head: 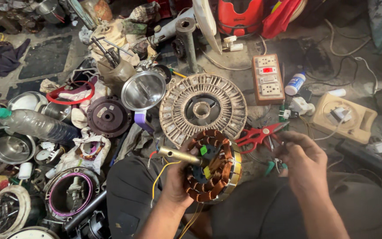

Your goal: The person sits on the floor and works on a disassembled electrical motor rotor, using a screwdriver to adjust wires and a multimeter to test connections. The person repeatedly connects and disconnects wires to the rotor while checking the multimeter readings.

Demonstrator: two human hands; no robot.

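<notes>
My left hand [177, 179] grips a round motor stator with copper windings [213, 166], held tilted over my lap, with a brass-coloured shaft [178, 155] sticking out to the left and yellow and red wires hanging below. My right hand [300, 159] hovers to the right of the stator, fingers curled together; whether it pinches anything is hidden. Just beyond it lie red-handled scissors [258, 135] on the floor.
A round slotted fan plate [203, 108] lies ahead. Around it: a shiny metal bowl [144, 90], a dark motor cover [108, 117], a plastic bottle [36, 125], a switch-and-socket board [267, 79], a beige plastic housing [344, 117], cables, and rings and metal pans at left.
</notes>
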